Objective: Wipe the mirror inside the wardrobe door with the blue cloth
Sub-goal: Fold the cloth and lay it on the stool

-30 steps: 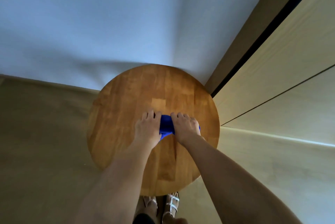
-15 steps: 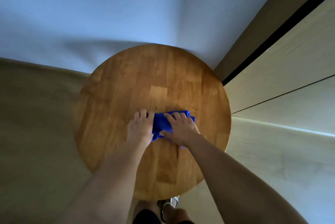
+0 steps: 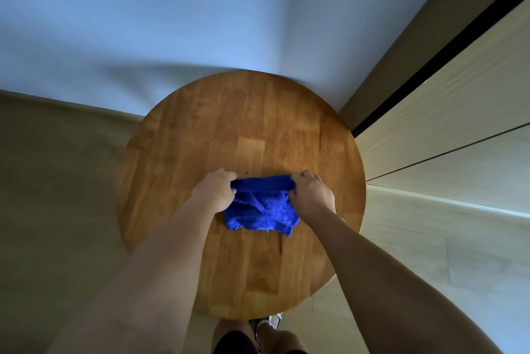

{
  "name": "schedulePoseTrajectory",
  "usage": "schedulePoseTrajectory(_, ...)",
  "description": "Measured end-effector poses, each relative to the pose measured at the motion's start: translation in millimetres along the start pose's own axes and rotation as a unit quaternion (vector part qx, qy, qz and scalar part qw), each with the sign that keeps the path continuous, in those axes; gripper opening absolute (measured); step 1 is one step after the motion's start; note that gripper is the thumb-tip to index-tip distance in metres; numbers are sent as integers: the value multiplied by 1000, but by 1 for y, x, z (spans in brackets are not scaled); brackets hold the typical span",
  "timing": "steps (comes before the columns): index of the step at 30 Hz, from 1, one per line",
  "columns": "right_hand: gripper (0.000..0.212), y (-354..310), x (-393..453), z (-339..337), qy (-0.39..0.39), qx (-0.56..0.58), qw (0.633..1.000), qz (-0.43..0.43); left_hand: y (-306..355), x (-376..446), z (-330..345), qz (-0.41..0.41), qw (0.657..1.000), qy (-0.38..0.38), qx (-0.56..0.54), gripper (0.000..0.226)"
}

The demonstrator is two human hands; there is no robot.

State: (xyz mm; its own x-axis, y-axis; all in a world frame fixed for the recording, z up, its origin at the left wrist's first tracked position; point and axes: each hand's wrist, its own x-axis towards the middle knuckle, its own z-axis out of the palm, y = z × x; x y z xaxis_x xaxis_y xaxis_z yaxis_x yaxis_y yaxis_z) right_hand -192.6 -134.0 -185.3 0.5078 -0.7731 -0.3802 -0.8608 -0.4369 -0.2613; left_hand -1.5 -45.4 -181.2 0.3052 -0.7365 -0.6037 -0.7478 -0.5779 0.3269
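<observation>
Head view: blue cloth [image 3: 261, 208] on round wooden surface [image 3: 200, 135], crumpled, far edge lifted. Left hand [image 3: 215, 192] pinches its left corner, right hand [image 3: 312, 195] its right corner; hands apart. Pale wardrobe door [image 3: 447, 112] at right.

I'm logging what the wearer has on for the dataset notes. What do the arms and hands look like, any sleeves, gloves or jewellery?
Both forearms are bare, with no sleeve showing anywhere up to the frame edge. The left hand and right hand wear no gloves. No watch, bracelet or ring is visible on the parts in view, though the fingers are partly hidden.
</observation>
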Motion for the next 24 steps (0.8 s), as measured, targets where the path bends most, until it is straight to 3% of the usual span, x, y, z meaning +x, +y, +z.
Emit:
schedulePoseTrajectory(3,9,-9,12,-6,4,140,986,85,7,1,4,-77,989,72,-101,29)
schedulePoseTrajectory(6,15,-23,18,-10,6,229,964,134,16,-5,9,-121,967,196,-111,27)
schedulePoseTrajectory(8,22,-32,18,-16,-8,270,951,150,23,-11,10,-97,960,244,-99,13)
schedulePoseTrajectory(13,23,-52,16,-39,-18,301,938,169,42,-23,-1,-13,974,196,-113,18)
schedulePoseTrajectory(15,23,-61,15,-50,-20,341,923,178,50,-26,-10,-13,968,118,-219,34)
schedulePoseTrajectory(17,29,-73,11,-64,-46,438,875,202,60,-33,-20,-48,905,19,-422,57)
schedulePoseTrajectory(18,35,-78,10,-71,-77,504,832,217,65,-36,-25,-65,870,-5,-488,64)
schedulePoseTrajectory(21,50,-83,9,-89,-171,677,677,234,67,-42,-31,-84,815,-7,-573,50)
schedulePoseTrajectory(22,49,-84,8,-92,-182,694,658,228,65,-41,-32,-93,798,4,-595,33)
schedulePoseTrajectory(23,44,-86,7,-93,-178,684,673,217,63,-40,-34,-107,779,14,-617,17)
schedulePoseTrajectory(24,34,-90,5,-94,-153,653,713,205,62,-40,-37,-121,760,16,-639,12)
